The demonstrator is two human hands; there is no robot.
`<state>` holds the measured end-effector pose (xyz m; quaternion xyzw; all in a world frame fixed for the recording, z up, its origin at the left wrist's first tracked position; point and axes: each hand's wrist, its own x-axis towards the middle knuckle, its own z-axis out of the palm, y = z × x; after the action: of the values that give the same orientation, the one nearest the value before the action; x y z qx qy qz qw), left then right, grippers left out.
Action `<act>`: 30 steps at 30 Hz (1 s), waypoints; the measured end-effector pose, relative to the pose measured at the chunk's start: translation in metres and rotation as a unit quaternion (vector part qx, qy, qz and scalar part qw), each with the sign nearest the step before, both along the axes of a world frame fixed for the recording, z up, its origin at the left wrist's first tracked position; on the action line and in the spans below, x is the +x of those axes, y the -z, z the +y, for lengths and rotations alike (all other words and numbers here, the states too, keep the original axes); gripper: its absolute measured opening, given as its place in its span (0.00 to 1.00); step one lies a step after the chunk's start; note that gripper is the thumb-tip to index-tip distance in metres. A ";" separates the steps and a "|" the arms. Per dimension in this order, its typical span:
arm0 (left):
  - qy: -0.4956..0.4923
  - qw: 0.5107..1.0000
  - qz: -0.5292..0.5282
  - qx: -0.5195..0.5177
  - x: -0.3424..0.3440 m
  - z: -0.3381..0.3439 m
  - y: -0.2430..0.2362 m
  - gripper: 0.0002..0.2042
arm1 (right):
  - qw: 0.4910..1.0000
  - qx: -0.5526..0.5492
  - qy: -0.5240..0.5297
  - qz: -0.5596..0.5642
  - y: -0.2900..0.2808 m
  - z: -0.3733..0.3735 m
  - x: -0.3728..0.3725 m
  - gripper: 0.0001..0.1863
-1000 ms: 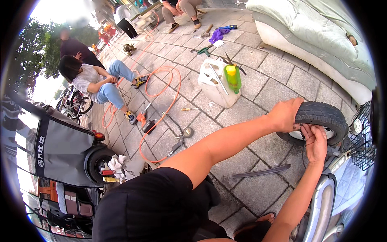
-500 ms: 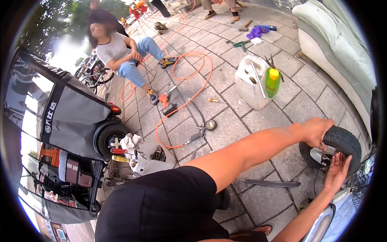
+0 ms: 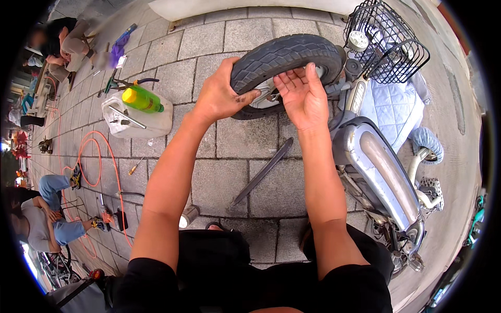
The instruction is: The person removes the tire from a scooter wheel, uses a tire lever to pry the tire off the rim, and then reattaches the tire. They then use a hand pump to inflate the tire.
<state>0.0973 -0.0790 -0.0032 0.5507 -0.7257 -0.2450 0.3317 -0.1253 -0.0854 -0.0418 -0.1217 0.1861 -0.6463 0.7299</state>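
Note:
A black treaded tyre [image 3: 287, 52] sits around the pale metal wheel [image 3: 261, 97] of a scooter, in front of me. My left hand [image 3: 222, 94] is closed on the tyre's left side, its thumb on the inner edge near the rim and its other fingers hidden behind the tread. My right hand [image 3: 305, 99] is open at the tyre's lower right, palm turned up toward me and fingers stretched toward the rim. Whether its fingertips touch the tyre, I cannot tell. Dark smudges mark the left thumb. On the paving below lies a long dark strip [image 3: 263, 172].
The scooter [image 3: 381, 172] lies to the right, with a black wire basket [image 3: 386, 41]. Left of my arms stand a whitish plastic jug [image 3: 141, 128] and a green bottle [image 3: 148, 100] with a yellow cap. An orange hose [image 3: 112, 161] loops over the paving. People sit at far left.
My view has swung right, bringing the wheel and scooter to the middle. My left hand keeps its hold on the tyre; my right hand remains open by the rim.

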 end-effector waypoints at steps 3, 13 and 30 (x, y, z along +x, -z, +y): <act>-0.007 1.000 -0.024 -0.004 0.000 0.000 0.001 0.44 | 0.998 0.048 0.027 -0.033 -0.005 -0.001 -0.005 0.24; -0.019 0.999 -0.043 0.008 -0.003 0.004 -0.011 0.47 | 0.995 0.071 0.054 -0.038 -0.021 -0.017 -0.010 0.19; 0.027 0.999 -0.033 -0.009 0.011 -0.006 -0.002 0.45 | 0.100 -0.565 0.172 0.801 -0.140 -0.060 -0.017 0.38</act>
<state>0.1086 -0.0847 -0.0009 0.5354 -0.7532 -0.2289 0.3060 -0.1420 -0.1455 0.0984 -0.9099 0.2594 -0.1977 -0.2565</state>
